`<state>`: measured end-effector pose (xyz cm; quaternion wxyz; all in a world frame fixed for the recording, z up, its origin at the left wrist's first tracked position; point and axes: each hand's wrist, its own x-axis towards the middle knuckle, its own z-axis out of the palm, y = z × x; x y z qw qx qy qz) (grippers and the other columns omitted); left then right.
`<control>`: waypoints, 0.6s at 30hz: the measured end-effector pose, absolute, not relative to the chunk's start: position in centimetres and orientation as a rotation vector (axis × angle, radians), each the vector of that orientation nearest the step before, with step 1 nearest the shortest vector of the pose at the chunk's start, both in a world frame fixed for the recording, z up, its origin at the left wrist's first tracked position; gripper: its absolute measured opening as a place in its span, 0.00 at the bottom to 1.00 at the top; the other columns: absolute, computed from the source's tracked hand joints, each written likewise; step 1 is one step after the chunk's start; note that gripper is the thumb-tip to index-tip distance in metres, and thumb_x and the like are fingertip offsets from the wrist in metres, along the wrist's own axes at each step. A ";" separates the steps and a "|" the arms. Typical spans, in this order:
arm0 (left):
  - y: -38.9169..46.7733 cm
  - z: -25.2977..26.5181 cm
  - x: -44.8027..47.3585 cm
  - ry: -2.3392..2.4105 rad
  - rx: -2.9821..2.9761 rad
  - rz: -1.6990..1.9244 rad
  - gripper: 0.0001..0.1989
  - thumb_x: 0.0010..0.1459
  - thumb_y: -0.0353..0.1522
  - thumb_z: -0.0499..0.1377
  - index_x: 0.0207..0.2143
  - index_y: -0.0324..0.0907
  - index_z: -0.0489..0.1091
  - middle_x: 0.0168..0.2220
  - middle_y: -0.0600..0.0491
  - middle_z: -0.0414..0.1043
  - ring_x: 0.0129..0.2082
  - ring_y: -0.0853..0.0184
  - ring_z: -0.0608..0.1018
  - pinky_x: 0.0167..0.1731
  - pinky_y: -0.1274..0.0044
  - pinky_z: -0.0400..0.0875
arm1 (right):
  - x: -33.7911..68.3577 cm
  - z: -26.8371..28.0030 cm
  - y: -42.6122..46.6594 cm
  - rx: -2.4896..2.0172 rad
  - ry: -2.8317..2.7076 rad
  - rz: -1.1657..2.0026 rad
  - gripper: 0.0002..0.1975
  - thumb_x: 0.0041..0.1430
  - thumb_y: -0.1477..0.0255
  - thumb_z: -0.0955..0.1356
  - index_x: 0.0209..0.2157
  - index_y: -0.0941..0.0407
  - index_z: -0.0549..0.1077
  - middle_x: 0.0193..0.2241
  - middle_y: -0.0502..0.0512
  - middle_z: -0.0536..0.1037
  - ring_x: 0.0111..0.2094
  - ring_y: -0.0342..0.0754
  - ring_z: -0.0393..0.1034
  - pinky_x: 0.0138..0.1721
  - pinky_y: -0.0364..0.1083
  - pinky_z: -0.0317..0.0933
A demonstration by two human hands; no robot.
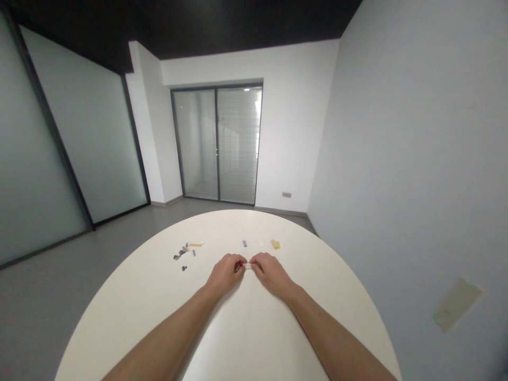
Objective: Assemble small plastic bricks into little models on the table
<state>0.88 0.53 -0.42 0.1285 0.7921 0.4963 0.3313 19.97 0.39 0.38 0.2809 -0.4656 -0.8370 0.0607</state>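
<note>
Both hands meet over the middle of a round white table point(246, 328). Between their fingertips is a small white piece point(248, 266), which looks like a building brick, though it is too small to be sure. My left hand point(227, 272) pinches its left end with curled fingers. From the other side, my right hand point(270, 271) closes thumb and fingers on the right end. Just beyond the hands lie a small grey piece point(245, 243), some faint white pieces point(259, 244) and a yellow piece point(275, 244).
Left of my hands lies a loose group of small grey and dark pieces point(182, 251), with a tan strip point(195, 245) behind it. One dark piece point(184, 268) sits apart, closer to me. The table's curved far edge faces glass doors point(217, 143); a wall point(416, 132) stands at right.
</note>
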 end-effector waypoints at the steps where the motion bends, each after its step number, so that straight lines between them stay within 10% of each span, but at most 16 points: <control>1: 0.5 -0.4 0.9 1.448 2.293 0.967 0.11 0.57 0.32 0.55 0.39 0.43 0.75 0.34 0.52 0.75 0.36 0.65 0.73 0.36 0.76 0.63 | 20.0 0.4 0.4 -1.248 -2.240 0.167 0.10 0.64 0.73 0.62 0.40 0.55 0.75 0.38 0.54 0.77 0.41 0.47 0.68 0.44 0.44 0.56; 18: 0.9 -0.9 0.6 1.419 2.323 0.967 0.09 0.58 0.31 0.55 0.37 0.44 0.75 0.31 0.54 0.74 0.34 0.67 0.72 0.34 0.76 0.62 | 19.9 0.3 0.4 -1.266 -2.233 0.169 0.10 0.64 0.73 0.63 0.40 0.56 0.75 0.38 0.54 0.78 0.43 0.47 0.68 0.45 0.44 0.56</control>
